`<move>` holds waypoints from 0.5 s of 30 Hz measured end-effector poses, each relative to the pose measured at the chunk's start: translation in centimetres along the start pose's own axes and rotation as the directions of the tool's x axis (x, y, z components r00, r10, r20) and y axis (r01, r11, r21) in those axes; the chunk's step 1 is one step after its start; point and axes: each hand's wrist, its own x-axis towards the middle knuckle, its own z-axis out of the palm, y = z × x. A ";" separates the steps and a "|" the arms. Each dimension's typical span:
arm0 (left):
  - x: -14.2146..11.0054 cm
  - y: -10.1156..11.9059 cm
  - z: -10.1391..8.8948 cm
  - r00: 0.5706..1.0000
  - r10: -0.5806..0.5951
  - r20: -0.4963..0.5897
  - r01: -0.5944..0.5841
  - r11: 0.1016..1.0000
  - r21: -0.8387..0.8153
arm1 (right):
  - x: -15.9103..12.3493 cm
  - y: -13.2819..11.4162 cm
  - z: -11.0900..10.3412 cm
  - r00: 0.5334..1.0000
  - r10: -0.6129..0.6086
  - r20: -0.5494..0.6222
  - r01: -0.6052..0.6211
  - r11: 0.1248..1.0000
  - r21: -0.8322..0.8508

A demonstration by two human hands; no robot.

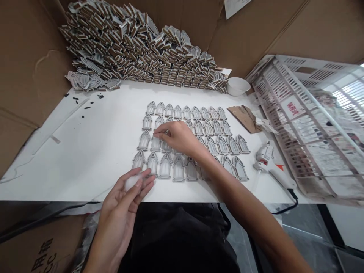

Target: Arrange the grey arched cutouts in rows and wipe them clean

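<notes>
My left hand is near the table's front edge, palm up, its fingers curled round a small whitish, translucent bundle, perhaps thin clear pieces. Over the left part of the laid-out rows hovers my right hand. Thumb and forefinger are pinched together there, and whatever lies between them is too small to make out. Under and around it, small grey-white arched window frames lie flat in several rows. My right hand and forearm hide part of the middle rows.
A big heap of similar arched pieces leans against the cardboard wall. To the right are a white bowl, torn cardboard, a glue gun with its cord, and a plastic crate. Black bits lie at left.
</notes>
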 end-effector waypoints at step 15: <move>-0.2 -0.1 0.1 1.000 0.013 -0.004 -0.013 0.999 0.043 | -0.1 0.3 -0.2 0.999 -0.042 -0.019 0.042 0.999 -0.023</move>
